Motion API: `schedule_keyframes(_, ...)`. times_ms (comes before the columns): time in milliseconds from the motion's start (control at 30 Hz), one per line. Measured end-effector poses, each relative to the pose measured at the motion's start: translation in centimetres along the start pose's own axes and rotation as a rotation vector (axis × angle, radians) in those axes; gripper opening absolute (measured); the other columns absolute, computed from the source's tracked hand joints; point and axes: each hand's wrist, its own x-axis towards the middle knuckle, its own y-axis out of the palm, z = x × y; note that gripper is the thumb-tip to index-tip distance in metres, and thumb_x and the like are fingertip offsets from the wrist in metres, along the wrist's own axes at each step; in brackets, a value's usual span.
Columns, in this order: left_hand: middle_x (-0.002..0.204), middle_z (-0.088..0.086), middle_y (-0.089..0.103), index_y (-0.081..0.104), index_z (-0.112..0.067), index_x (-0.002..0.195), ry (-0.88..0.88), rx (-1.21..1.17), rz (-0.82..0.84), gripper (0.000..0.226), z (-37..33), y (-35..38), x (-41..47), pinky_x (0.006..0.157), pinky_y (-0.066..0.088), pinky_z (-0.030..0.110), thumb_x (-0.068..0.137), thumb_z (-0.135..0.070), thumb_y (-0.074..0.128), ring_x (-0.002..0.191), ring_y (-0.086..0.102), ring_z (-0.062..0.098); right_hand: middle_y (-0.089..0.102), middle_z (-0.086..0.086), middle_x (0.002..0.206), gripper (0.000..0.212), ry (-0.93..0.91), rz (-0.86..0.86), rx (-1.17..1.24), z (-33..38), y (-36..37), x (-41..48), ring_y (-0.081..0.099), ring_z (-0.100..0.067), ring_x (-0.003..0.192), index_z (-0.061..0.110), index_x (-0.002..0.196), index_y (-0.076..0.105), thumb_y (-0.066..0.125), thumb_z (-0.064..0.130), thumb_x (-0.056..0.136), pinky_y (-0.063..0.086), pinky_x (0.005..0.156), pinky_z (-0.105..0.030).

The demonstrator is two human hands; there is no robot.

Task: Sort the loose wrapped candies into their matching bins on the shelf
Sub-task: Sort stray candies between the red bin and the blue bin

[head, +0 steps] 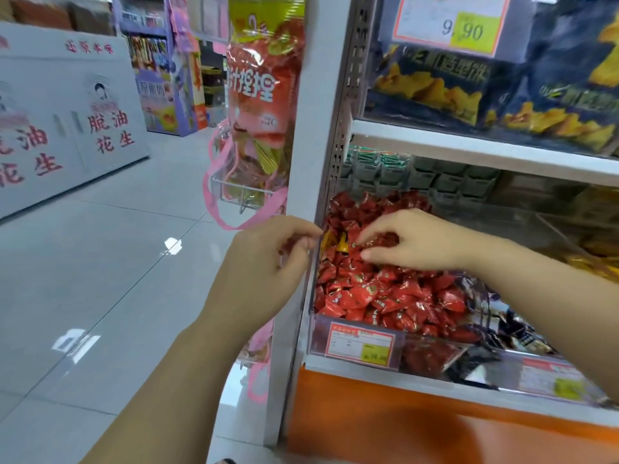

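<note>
You are culling strays from the bin of red candies. Your right hand curls into the pile beside the yellow candies, and your left hand is curled at the bin's edge. Whether either holds a wrapper is unclear. Next, pinch the yellows out cleanly.

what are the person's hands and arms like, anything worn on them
Both are bare. The left hand and right hand have no gloves, and no rings show on the fingers in view. No watch, band or bracelet shows at either wrist, and no sleeve covers the left forearm or right forearm within the frame.
</note>
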Motion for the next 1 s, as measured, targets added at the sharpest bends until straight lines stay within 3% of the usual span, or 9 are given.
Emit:
schedule_keyframes(133,0.083,-0.016,0.065,0.07,-0.022,0.094,-0.025,-0.021,-0.003,0.021,-0.1,0.1,0.1,0.071,0.046,0.013,0.083,-0.013,0.054,0.079,0.059,0.003,0.059,-0.003,0.129,0.041,0.062,-0.024,-0.035,0.7,2.5,5.3,0.054,-0.021,0.117,0.02,0.132,0.053,0.056,0.026,0.091,0.039,0.095,-0.024)
schedule_keyframes(400,0.082,-0.017,0.065,0.07,-0.022,0.095,-0.013,-0.004,0.028,0.022,0.2,-0.4,0.2,0.071,0.044,0.01,0.083,-0.013,0.055,0.079,0.058,0.0,0.056,-0.003,0.128,0.054,0.23,0.094,-0.281,-0.7,4.0,8.3,0.053,-0.027,0.115,0.032,0.134,0.044,0.056,0.045,0.084,0.043,0.08,-0.033)
schedule_keyframes(500,0.082,-0.019,0.065,0.07,-0.023,0.094,-0.007,0.001,0.034,0.022,0.2,-0.5,0.3,0.072,0.043,0.008,0.082,-0.012,0.055,0.079,0.058,-0.002,0.054,-0.001,0.131,0.056,0.235,0.133,-0.298,-1.0,4.0,8.2,0.052,-0.026,0.118,0.034,0.137,0.041,0.056,0.05,0.086,0.045,0.084,-0.035)
schedule_keyframes(600,0.081,-0.021,0.064,0.07,-0.024,0.094,-0.018,-0.01,0.035,0.023,0.0,-0.4,0.3,0.072,0.042,0.006,0.082,-0.012,0.054,0.079,0.057,-0.004,0.05,-0.001,0.138,0.059,0.17,0.166,-0.151,-1.0,4.0,8.0,0.049,-0.024,0.122,0.028,0.142,0.039,0.058,0.042,0.088,0.043,0.097,-0.034)
schedule_keyframes(733,0.08,-0.017,0.065,0.07,-0.025,0.094,-0.034,-0.014,0.023,0.023,0.0,-0.3,0.2,0.07,0.045,0.01,0.082,-0.014,0.054,0.079,0.059,0.001,0.064,-0.004,0.113,0.051,0.119,0.019,0.06,-0.9,4.0,7.6,0.058,-0.018,0.101,0.02,0.133,0.052,0.066,0.03,0.085,0.041,0.085,-0.023)
schedule_keyframes(900,0.082,-0.014,0.067,0.071,-0.024,0.095,-0.037,-0.006,0.011,0.022,-0.1,-0.2,0.3,0.07,0.047,0.014,0.082,-0.015,0.054,0.079,0.061,0.005,0.059,0.0,0.088,0.04,0.061,-0.101,0.196,-0.9,4.1,7.3,0.052,-0.009,0.074,0.018,0.119,0.061,0.071,0.024,0.081,0.04,0.062,-0.016)
schedule_keyframes(1000,0.081,-0.013,0.067,0.071,-0.024,0.095,-0.037,0.001,0.008,0.023,0.0,-0.1,0.3,0.069,0.047,0.014,0.082,-0.016,0.054,0.079,0.062,0.006,0.054,0.004,0.091,0.035,0.026,-0.154,0.146,-0.9,4.4,7.9,0.047,-0.007,0.081,0.016,0.113,0.065,0.072,0.022,0.079,0.031,0.064,-0.017)
